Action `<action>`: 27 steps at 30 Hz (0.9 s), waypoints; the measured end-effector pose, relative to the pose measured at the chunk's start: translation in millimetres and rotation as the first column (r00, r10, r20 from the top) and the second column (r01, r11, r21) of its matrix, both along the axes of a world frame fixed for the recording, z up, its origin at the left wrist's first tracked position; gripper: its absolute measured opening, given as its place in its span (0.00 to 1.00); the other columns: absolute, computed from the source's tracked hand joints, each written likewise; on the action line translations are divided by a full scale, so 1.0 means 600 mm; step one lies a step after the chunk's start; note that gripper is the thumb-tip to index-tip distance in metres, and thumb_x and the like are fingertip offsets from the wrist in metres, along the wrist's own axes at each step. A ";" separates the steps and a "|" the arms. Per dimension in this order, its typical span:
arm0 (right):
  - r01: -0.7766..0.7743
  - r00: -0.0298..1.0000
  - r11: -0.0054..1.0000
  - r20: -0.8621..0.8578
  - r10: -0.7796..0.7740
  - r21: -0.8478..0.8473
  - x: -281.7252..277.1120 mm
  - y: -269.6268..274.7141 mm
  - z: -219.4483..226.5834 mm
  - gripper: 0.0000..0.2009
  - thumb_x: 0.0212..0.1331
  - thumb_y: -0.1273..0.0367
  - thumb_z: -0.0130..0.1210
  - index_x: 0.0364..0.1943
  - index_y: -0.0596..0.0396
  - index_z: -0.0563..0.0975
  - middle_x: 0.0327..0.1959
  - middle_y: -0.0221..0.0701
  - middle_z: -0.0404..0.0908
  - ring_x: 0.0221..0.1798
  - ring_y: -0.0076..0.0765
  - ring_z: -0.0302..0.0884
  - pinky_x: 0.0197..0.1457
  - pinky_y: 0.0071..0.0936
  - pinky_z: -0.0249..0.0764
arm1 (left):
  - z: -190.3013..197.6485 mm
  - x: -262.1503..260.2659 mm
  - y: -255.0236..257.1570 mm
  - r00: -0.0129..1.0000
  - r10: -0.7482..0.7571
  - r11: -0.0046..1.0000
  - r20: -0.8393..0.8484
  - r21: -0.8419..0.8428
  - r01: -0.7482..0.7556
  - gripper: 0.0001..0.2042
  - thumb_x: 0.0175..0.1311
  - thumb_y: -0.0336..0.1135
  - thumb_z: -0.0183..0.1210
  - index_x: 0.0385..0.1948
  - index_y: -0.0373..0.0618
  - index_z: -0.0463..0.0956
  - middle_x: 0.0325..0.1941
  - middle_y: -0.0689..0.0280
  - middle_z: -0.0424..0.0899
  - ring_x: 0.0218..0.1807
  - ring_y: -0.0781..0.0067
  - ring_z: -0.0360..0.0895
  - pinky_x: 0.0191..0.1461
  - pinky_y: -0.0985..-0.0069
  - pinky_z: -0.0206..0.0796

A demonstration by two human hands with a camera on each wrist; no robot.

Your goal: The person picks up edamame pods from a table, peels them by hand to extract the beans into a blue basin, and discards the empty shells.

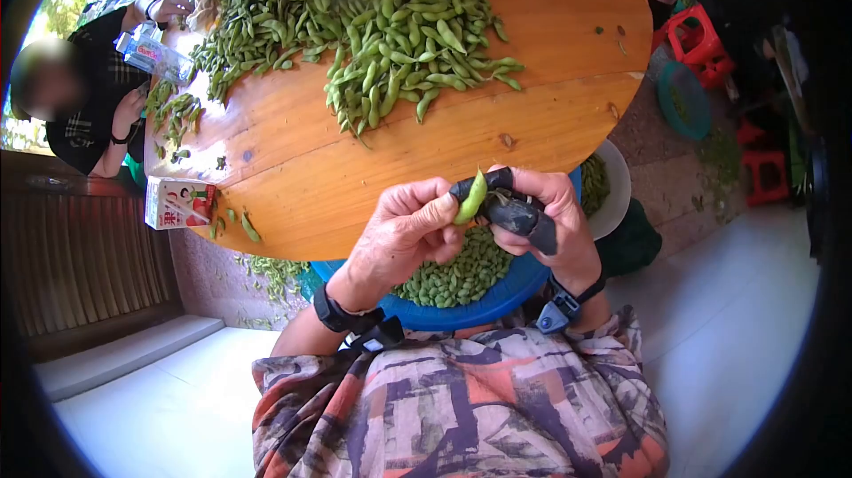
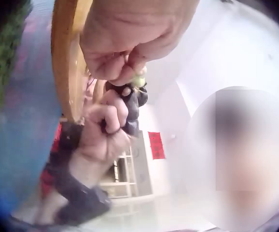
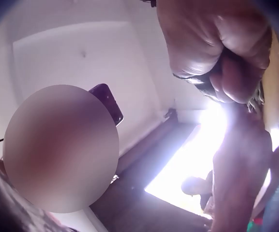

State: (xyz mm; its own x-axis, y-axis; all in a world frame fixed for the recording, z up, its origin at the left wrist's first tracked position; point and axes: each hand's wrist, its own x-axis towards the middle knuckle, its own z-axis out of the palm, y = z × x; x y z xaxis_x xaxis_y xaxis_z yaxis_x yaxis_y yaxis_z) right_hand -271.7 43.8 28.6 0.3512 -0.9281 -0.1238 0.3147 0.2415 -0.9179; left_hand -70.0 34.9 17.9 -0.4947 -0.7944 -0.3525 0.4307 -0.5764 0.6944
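A green soybean pod [image 1: 473, 197] stands upright between the two hands, above the near edge of the table. My left hand [image 1: 404, 222] pinches it between thumb and forefinger. Black coverings wrap the thumb and forefinger of my right hand [image 1: 559, 207]; the covered forefinger curls behind the pod, the thumb pointing at its side. In the left wrist view a bit of the pod [image 2: 139, 80] shows below my left fingers. Right under the hands, a blue basin [image 1: 426, 314] holds shelled green beans [image 1: 461, 276]. In the right wrist view my right hand [image 3: 212, 41] hides the pod.
A big heap of soybean pods [image 1: 399, 25] covers the far side of the wooden table [image 1: 355, 185]. A drink carton [image 1: 180, 203] stands at the left edge, near a plastic pack [image 1: 153, 56] and another person [image 1: 93, 79]. A white bowl [image 1: 617, 189] sits right of the basin.
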 end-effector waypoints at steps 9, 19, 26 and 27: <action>-0.020 0.904 0.994 -0.427 -0.029 -0.109 0.002 -0.003 0.019 0.10 0.60 0.73 0.51 0.43 0.62 0.78 0.23 0.29 0.72 0.24 0.26 0.69 0.30 0.23 0.65 | 0.006 -0.020 -0.008 0.827 0.338 0.827 0.449 -0.562 -0.033 0.12 0.64 0.36 0.64 0.40 0.36 0.75 0.25 0.66 0.81 0.29 0.81 0.77 0.32 0.81 0.71; -0.062 0.876 0.972 -0.479 -0.057 -0.228 -0.002 -0.002 0.019 0.09 0.53 0.77 0.51 0.38 0.62 0.77 0.27 0.36 0.73 0.31 0.31 0.72 0.39 0.27 0.68 | 0.040 0.013 -0.027 0.703 0.040 0.734 0.710 -0.499 0.462 0.10 0.68 0.32 0.59 0.43 0.35 0.74 0.25 0.66 0.82 0.27 0.77 0.79 0.32 0.77 0.71; -0.024 0.838 0.939 -0.519 -0.169 -0.343 0.004 0.000 -0.003 0.11 0.58 0.76 0.52 0.44 0.62 0.79 0.28 0.29 0.75 0.33 0.21 0.71 0.37 0.23 0.68 | 0.025 -0.010 -0.011 0.909 0.041 0.955 0.415 -0.285 0.086 0.11 0.69 0.29 0.57 0.48 0.34 0.76 0.21 0.67 0.80 0.24 0.85 0.77 0.27 0.84 0.68; -0.015 0.777 0.841 -0.535 -0.331 -0.541 0.006 0.002 -0.008 0.12 0.61 0.75 0.52 0.48 0.61 0.79 0.27 0.27 0.74 0.32 0.18 0.70 0.35 0.21 0.68 | 0.017 -0.010 -0.009 0.910 0.038 0.955 0.412 -0.282 0.088 0.11 0.69 0.29 0.57 0.48 0.34 0.76 0.21 0.67 0.80 0.24 0.85 0.77 0.27 0.84 0.68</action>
State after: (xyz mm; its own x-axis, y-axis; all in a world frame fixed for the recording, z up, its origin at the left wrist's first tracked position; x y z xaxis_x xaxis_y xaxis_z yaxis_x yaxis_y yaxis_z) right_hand -268.3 45.1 23.5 0.2088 -0.9496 0.2338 -0.3361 -0.2942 -0.8947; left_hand -76.0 29.4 27.9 -0.3778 -0.8807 -0.2857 0.0604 -0.3314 0.9416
